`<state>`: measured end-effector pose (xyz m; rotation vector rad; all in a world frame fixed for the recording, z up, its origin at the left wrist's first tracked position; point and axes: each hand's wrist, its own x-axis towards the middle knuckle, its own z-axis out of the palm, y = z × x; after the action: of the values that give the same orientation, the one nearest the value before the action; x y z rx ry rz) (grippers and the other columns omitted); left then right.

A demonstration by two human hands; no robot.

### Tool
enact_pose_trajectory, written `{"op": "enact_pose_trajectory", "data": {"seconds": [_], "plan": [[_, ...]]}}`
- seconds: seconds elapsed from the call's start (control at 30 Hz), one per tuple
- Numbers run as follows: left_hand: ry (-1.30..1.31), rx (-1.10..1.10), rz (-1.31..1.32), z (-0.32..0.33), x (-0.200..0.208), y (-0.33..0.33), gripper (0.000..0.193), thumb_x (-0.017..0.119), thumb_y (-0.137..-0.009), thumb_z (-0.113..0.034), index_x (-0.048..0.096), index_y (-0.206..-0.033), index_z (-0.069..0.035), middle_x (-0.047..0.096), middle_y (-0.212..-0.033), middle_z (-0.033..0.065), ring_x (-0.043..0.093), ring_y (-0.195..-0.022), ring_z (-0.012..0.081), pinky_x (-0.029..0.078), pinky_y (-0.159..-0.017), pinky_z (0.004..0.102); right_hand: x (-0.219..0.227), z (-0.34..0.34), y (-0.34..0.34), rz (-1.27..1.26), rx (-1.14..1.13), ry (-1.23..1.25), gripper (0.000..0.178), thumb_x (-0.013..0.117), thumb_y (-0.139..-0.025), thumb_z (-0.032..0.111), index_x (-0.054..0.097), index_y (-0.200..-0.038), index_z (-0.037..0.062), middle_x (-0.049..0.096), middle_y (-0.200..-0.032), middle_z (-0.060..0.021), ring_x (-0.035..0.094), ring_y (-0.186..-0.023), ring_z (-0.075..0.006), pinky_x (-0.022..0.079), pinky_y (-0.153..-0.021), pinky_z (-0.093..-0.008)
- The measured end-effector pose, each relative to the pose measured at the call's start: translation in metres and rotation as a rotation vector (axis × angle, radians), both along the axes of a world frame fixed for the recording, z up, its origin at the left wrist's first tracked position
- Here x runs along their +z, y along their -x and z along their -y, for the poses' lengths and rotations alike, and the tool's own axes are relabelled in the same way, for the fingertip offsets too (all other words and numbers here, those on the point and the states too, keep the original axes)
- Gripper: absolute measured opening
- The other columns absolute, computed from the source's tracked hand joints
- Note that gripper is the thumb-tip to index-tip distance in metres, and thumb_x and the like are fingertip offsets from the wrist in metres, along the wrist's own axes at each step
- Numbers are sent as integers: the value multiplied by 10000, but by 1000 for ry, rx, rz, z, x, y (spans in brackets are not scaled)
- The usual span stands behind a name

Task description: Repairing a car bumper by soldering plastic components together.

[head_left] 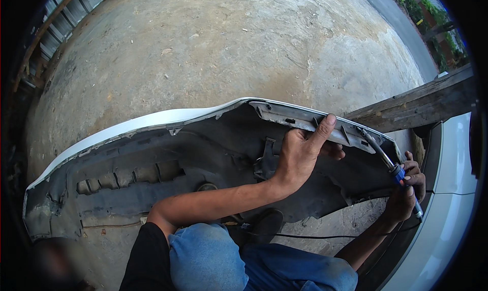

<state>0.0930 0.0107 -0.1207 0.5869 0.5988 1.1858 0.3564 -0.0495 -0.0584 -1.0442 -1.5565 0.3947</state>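
Note:
A car bumper (213, 153), white outside and dark inside, lies across in front of me with its inner side showing. My left hand (300, 156) grips its far edge right of the middle, thumb on the pale flange and fingers bent below. My right hand (406, 192), at the bumper's right end, is closed round the blue handle of a soldering iron (384, 156). The iron's metal shaft slants up and left, and its tip is at the flange; whether it touches cannot be made out. A black cord (315, 236) runs from the handle's lower end toward the left.
A wooden beam (422, 103) slants in behind the bumper's right end. The white panel of a car (450, 189) stands close at my right. My jeans-clad knees (206, 258) are below the bumper. Stained concrete floor (213, 52) spreads beyond, with metal sheeting (63, 24) far left.

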Motion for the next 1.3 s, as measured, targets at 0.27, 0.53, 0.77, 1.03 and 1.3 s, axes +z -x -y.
{"op": "enact_pose_trajectory", "data": {"seconds": [0.27,0.53,0.77,1.03,1.3], "plan": [[-2,-4,-35,2,-1,3,507,635,-975,-428,660,-946,78,701,-820,172,712,-709,221,618,-723,357,-5,4,-7,-28,12,13,270,692,-808,349,631,-828,86,546,-701,-55,576,-872,-232,296,-1118,-614],[-4,-10,-35,2,3,3,527,637,-973,-432,668,-927,93,697,-805,178,713,-708,222,620,-715,356,0,6,-10,-50,-6,1,306,674,-795,383,602,-818,86,534,-717,-67,546,-887,-245,306,-1106,-617],[22,-14,-46,3,5,3,529,639,-972,-428,668,-922,98,696,-799,180,714,-708,222,622,-710,358,-1,6,-8,-57,-11,-9,309,679,-790,390,610,-821,90,499,-692,-42,527,-871,-233,315,-1103,-607],[-1,3,-46,2,4,6,528,625,-982,-426,664,-926,98,694,-794,179,713,-703,220,623,-707,357,-1,5,-2,-93,-19,-7,297,683,-780,380,628,-822,91,463,-669,-25,505,-849,-219,318,-1102,-608],[38,-15,-42,1,8,-5,502,615,-988,-425,652,-940,73,692,-809,168,706,-703,222,624,-679,372,7,9,-8,-108,-4,-12,265,693,-774,340,650,-829,85,494,-675,-28,516,-850,-217,325,-1100,-605]]}}
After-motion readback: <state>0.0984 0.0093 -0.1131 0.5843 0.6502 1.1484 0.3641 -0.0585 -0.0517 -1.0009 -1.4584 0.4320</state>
